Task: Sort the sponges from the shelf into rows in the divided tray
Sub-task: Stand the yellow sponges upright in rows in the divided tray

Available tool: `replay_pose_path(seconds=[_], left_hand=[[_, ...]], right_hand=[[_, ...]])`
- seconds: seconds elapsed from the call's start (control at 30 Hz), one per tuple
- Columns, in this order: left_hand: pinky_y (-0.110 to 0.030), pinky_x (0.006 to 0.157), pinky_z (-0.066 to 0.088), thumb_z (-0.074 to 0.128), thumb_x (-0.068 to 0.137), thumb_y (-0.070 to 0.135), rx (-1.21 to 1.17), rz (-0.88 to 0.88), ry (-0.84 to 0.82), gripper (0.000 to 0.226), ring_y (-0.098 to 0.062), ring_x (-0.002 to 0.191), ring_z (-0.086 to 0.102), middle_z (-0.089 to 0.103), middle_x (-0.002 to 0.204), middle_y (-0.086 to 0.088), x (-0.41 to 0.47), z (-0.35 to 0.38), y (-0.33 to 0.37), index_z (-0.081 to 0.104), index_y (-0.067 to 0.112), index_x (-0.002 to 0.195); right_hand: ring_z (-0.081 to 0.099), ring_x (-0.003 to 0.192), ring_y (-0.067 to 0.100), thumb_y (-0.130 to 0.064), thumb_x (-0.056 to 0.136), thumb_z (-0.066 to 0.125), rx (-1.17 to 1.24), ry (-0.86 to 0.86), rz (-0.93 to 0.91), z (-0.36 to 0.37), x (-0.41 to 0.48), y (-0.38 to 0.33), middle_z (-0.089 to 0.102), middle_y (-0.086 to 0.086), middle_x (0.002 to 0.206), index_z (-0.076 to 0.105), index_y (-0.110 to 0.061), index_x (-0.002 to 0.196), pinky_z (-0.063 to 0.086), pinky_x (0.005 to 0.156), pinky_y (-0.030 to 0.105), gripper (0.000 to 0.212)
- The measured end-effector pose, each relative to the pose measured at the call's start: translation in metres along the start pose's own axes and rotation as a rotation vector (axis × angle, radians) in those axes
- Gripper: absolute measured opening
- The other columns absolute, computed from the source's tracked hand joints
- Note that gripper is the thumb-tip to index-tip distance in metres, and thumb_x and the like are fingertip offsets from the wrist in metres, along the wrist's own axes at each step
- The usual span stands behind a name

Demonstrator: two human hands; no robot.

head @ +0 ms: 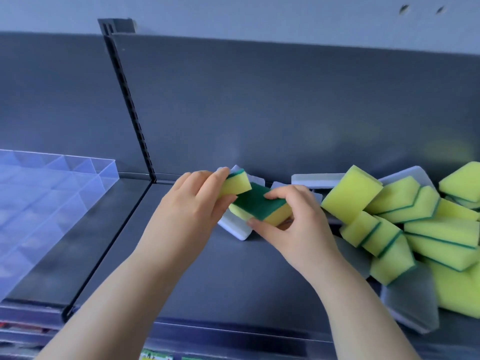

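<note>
Grips sponge (235, 187) in left hand (192, 201), pinches second sponge (255, 201) in right hand (293, 222), centre frame; probably pairing them for one trip to tray (109, 168), far left.

The shelf (233, 268) is showing dark slate grey, its back panel (285, 100) is matching it, and the wall (259, 11) above is reading pale grey-blue. The divided tray (52, 198) is glinting clear with a bluish tint. The yellow-faced sponge (235, 185) is carrying a thin dark green band along its top; the green-faced sponge (255, 201) is showing dark green over pale yellow sides. The heap of sponges (436, 229) is glowing yellow, striped with green edges (flat pads (413, 305) among them are showing white and grey).
</note>
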State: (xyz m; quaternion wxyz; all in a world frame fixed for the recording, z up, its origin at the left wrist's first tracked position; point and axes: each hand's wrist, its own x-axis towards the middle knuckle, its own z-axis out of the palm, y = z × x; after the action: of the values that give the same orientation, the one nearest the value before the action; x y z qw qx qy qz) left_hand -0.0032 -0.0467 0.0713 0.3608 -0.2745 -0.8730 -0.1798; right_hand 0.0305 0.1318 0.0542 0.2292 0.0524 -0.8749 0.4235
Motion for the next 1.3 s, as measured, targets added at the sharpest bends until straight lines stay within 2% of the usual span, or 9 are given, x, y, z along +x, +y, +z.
replay_pose_path(seconds=[0.07,0.17,0.3,0.4,0.57,0.8,1.0,1.2,1.3], left_hand=[[-0.028,0.073,0.038,0.044,0.093,0.026,0.007,-0.04,-0.005,0.041,-0.032,0.082,0.06,0.064,0.096,-0.012,-0.007,-0.009,-0.007,0.058,-0.002,0.12],[-0.026,0.071,0.04,0.04,0.093,0.024,0.001,-0.111,0.019,0.044,-0.032,0.081,0.058,0.062,0.098,-0.014,-0.018,-0.029,-0.026,0.055,-0.004,0.123],[-0.018,0.069,0.034,0.042,0.093,0.025,0.003,-0.162,0.111,0.045,-0.02,0.083,0.05,0.056,0.106,-0.016,-0.037,-0.076,-0.064,0.053,-0.003,0.126],[-0.022,0.065,0.036,0.042,0.093,0.024,0.019,-0.179,0.168,0.044,-0.018,0.077,0.047,0.056,0.106,-0.017,-0.06,-0.122,-0.102,0.052,-0.002,0.127],[-0.024,0.061,0.036,0.054,0.09,0.023,0.084,-0.28,0.248,0.039,-0.015,0.063,0.048,0.06,0.104,-0.014,-0.127,-0.22,-0.183,0.058,0.001,0.123],[-0.027,0.064,0.048,0.077,0.073,0.01,0.115,-0.426,0.171,0.037,-0.023,0.063,0.059,0.064,0.097,-0.011,-0.217,-0.319,-0.281,0.068,0.002,0.109],[-0.01,0.076,0.036,0.072,0.081,0.021,0.14,-0.443,0.163,0.035,-0.011,0.074,0.052,0.064,0.098,-0.006,-0.247,-0.356,-0.337,0.067,0.004,0.111],[-0.004,0.073,0.037,0.072,0.078,0.015,0.088,-0.446,0.141,0.036,-0.016,0.068,0.055,0.062,0.099,-0.001,-0.238,-0.351,-0.397,0.066,0.007,0.113],[-0.006,0.068,0.037,0.071,0.079,0.016,0.104,-0.405,0.108,0.037,-0.015,0.068,0.054,0.062,0.101,-0.002,-0.223,-0.341,-0.429,0.065,0.01,0.115]], right_hand=[[0.044,0.101,-0.009,-0.038,0.063,0.081,0.03,0.05,-0.013,0.008,0.001,-0.011,0.049,-0.013,0.107,0.059,-0.021,0.098,0.036,0.074,0.004,0.045],[0.048,0.107,-0.007,-0.032,0.061,0.083,0.244,-0.013,0.066,0.019,0.003,-0.037,0.049,-0.02,0.116,0.058,-0.028,0.098,0.039,0.08,0.004,0.045],[0.062,0.1,0.006,-0.008,0.067,0.08,0.454,-0.22,0.092,0.053,-0.003,-0.081,0.051,-0.015,0.123,0.054,-0.038,0.105,0.05,0.088,0.024,0.055],[0.06,0.102,0.008,-0.001,0.076,0.069,0.3,-0.153,-0.05,0.094,-0.012,-0.12,0.052,-0.017,0.117,0.058,-0.028,0.11,0.05,0.087,0.023,0.044],[0.055,0.083,0.001,-0.025,0.077,0.071,0.129,-0.032,-0.2,0.171,-0.035,-0.208,0.057,-0.017,0.093,0.062,-0.028,0.097,0.043,0.069,0.011,0.022],[0.057,0.072,0.008,-0.025,0.076,0.073,0.151,-0.063,-0.24,0.284,-0.058,-0.308,0.059,-0.006,0.093,0.061,-0.025,0.102,0.044,0.063,0.012,0.029],[0.057,0.075,0.007,-0.027,0.077,0.072,0.089,-0.164,-0.243,0.334,-0.051,-0.347,0.06,-0.009,0.091,0.057,-0.032,0.099,0.043,0.065,0.016,0.028],[0.055,0.072,0.005,-0.029,0.077,0.072,-0.005,-0.226,-0.226,0.36,-0.001,-0.365,0.059,-0.012,0.084,0.054,-0.037,0.093,0.038,0.06,0.006,0.025],[0.059,0.077,0.016,-0.03,0.077,0.072,-0.024,-0.243,-0.208,0.377,0.037,-0.366,0.062,-0.004,0.087,0.057,-0.031,0.096,0.046,0.069,0.023,0.023]])
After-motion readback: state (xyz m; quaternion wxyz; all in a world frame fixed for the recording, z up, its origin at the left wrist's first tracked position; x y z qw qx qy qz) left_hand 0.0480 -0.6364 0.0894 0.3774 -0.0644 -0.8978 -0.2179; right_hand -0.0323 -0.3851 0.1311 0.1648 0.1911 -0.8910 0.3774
